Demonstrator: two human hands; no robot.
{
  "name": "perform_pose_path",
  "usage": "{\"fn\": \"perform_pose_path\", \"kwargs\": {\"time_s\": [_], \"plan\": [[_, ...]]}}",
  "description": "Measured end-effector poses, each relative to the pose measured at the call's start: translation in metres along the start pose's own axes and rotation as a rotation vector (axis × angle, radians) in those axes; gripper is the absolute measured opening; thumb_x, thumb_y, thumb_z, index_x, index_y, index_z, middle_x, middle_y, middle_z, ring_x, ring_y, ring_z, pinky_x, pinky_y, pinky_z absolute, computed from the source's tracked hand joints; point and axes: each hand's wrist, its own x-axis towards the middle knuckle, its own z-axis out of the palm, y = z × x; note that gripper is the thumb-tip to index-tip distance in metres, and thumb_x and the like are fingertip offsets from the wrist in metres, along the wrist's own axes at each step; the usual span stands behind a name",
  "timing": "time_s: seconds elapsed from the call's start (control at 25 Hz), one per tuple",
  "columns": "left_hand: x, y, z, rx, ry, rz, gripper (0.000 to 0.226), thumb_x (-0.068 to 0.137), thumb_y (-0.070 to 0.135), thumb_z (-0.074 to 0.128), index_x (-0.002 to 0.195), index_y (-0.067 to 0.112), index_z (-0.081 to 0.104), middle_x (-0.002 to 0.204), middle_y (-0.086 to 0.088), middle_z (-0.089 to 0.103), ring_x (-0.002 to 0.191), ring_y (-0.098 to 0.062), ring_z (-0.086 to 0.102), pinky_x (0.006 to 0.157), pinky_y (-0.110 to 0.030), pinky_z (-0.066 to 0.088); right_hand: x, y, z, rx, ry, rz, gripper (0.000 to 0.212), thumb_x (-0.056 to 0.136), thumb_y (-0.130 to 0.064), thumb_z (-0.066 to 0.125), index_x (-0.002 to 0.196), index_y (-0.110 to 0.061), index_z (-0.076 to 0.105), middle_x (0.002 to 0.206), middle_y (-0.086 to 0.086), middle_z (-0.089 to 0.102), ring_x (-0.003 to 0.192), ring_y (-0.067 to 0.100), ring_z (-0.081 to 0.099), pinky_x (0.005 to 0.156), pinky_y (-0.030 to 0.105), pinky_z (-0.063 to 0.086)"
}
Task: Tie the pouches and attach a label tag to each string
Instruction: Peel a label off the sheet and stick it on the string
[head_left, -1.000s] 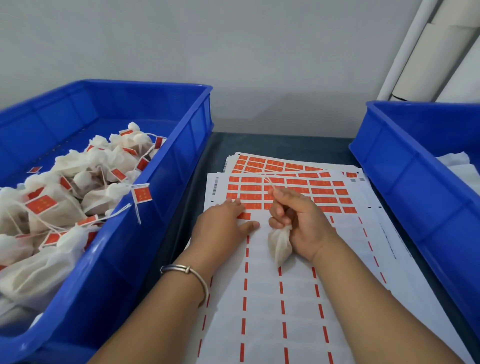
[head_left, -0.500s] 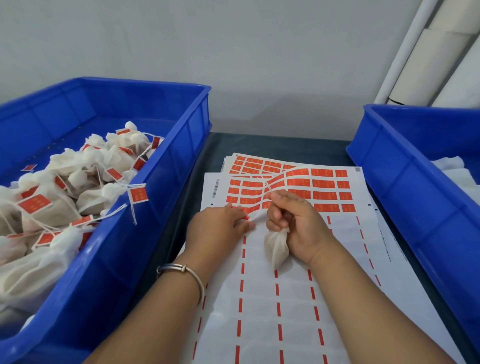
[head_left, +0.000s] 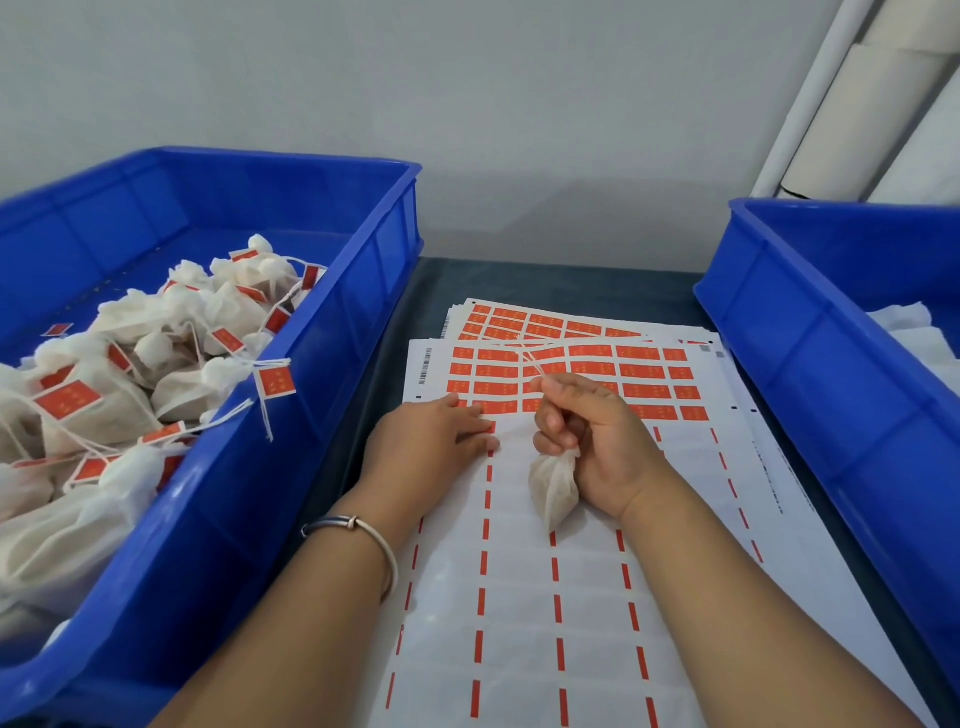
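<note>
Pouch (head_left: 554, 488) gripped at neck by right hand (head_left: 597, 441), string (head_left: 532, 361) trailing up; left hand (head_left: 431, 436) flat, fingers pressing label sheet (head_left: 571, 597) on worktop (head_left: 545, 280).

View: a single head-worn camera, wide-angle; straight edges bowed near the frame borders.
Position: above the near edge of the table (head_left: 561, 283), between two forearms entering from the bottom.
Direction: it faced forward and down, toward the wall (head_left: 467, 104).
Nearness: close; the left hand (head_left: 431, 441) and right hand (head_left: 597, 441) sat mid-frame over the label sheet (head_left: 519, 597).
Edges: the left bin (head_left: 322, 364) and right bin (head_left: 810, 353) were both cropped by the frame.
Overlap: only one view, so nothing shared.
</note>
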Motion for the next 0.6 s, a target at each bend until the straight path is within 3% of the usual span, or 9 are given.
{"fn": "perform_pose_path", "kwargs": {"time_s": [0.2, 0.4, 0.6], "plan": [[0.0047, 0.0013, 0.0024, 0.014, -0.006, -0.089, 0.045, 0.092, 0.056, 0.041, 0.133, 0.04, 0.048, 0.146, 0.014, 0.037, 0.128, -0.015, 0.044, 0.099, -0.034, 0.043, -0.0005, 0.0004, 0.0001, 0.018, 0.01, 0.005, 0.022, 0.088, -0.02, 0.059, 0.074, -0.014, 0.074, 0.054, 0.002, 0.056, 0.041, 0.009, 0.041, 0.044, 0.019, 0.04], [0.0006, -0.0003, 0.0043, 0.011, 0.077, -0.031, 0.039, 0.091, 0.056, 0.042, 0.12, 0.037, 0.061, 0.128, 0.014, 0.057, 0.107, -0.012, 0.058, 0.085, -0.027, 0.049, -0.001, 0.0005, 0.0, 0.011, 0.007, -0.003, 0.016, 0.077, -0.025, 0.064, 0.073, -0.014, 0.075, 0.054, 0.002, 0.056, 0.041, 0.009, 0.042, 0.043, 0.019, 0.039], [-0.0004, -0.0008, -0.0001, -0.023, 0.069, -0.017, 0.037, 0.091, 0.052, 0.045, 0.12, 0.035, 0.061, 0.126, 0.014, 0.058, 0.109, -0.012, 0.057, 0.09, -0.027, 0.047, -0.0009, 0.0003, -0.0007, 0.031, 0.011, -0.001, 0.016, 0.072, -0.027, 0.065, 0.072, -0.014, 0.075, 0.054, 0.002, 0.056, 0.041, 0.009, 0.041, 0.043, 0.018, 0.039]]}}
